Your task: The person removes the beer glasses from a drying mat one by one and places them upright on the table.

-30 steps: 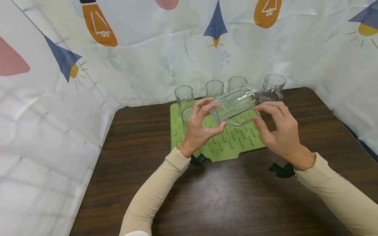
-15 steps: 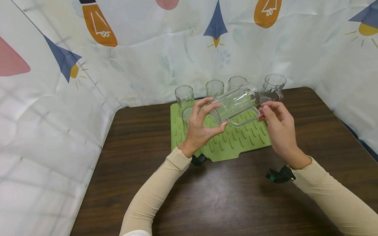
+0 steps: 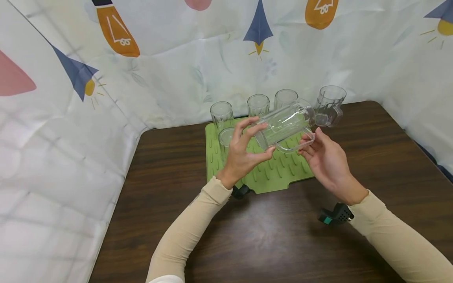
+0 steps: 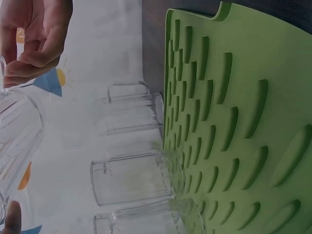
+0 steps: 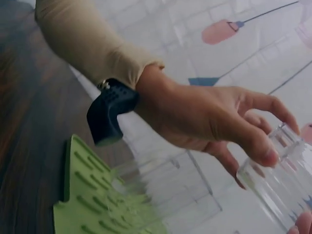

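Note:
A clear glass mug (image 3: pixel 284 124) is held in the air, tilted on its side, its mouth toward the upper right and its handle below. My left hand (image 3: pixel 244 157) grips the mug round its base, thumb below and fingers above; the right wrist view shows this left hand (image 5: pixel 204 114) too. At the mouth end, my right hand (image 3: pixel 329 161) has its palm turned up and pinches the handle (image 3: pixel 295 147) between thumb and curled fingers. In the left wrist view the right hand (image 4: pixel 36 41) appears at the upper left, the mug (image 4: pixel 17 131) cut off by the edge.
Under the held mug lies a green ribbed drying mat (image 3: pixel 267 182) on the dark wooden table (image 3: pixel 170 177). Along the back stand several upright glass mugs, one at the left (image 3: pixel 221 116) and a handled mug (image 3: pixel 330 106) at the right. A printed curtain (image 3: pixel 170 74) hangs behind.
My right hand has shifted from spread beside the handle to pinching it, and its palm has turned upward. My left hand and the mug have hardly moved; the head view has shifted slightly.

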Motion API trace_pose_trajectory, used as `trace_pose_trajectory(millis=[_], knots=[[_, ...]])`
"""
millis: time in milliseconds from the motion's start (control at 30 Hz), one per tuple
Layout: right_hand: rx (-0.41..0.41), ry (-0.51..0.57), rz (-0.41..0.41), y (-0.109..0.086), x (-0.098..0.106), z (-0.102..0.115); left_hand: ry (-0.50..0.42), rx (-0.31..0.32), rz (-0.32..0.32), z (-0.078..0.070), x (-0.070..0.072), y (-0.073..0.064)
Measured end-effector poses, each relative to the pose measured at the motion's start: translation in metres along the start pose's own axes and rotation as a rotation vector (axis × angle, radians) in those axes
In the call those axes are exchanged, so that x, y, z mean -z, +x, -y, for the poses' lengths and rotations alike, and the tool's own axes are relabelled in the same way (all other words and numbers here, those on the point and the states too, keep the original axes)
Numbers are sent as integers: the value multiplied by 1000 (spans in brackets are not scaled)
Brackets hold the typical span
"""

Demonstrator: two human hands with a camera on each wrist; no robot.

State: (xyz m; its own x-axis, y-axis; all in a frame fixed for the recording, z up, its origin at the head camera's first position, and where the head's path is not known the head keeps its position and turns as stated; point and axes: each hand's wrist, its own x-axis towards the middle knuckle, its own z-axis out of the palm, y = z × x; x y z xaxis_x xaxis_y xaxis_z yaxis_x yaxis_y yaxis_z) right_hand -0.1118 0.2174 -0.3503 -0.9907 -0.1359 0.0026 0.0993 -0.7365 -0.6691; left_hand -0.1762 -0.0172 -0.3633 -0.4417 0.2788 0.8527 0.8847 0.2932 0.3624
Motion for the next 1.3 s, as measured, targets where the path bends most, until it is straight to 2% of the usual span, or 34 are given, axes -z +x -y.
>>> trace_pose_trajectory(millis=[333,467,800,1033,1300], knots=[[-150,316,71,0,-1,-4,14,-20,22,3,-6,-1],[-172,401,71,-1,-2,-5,10,-20,22,3,-7,-1],[-142,491,92,-6,-5,-7,-13,-16,33,7,-8,-3],[-137,564,106,-11,-8,-9,-42,-6,78,8,-6,-5],[-95,552,106,-13,-12,-6,-66,-17,92,5,-4,0]])
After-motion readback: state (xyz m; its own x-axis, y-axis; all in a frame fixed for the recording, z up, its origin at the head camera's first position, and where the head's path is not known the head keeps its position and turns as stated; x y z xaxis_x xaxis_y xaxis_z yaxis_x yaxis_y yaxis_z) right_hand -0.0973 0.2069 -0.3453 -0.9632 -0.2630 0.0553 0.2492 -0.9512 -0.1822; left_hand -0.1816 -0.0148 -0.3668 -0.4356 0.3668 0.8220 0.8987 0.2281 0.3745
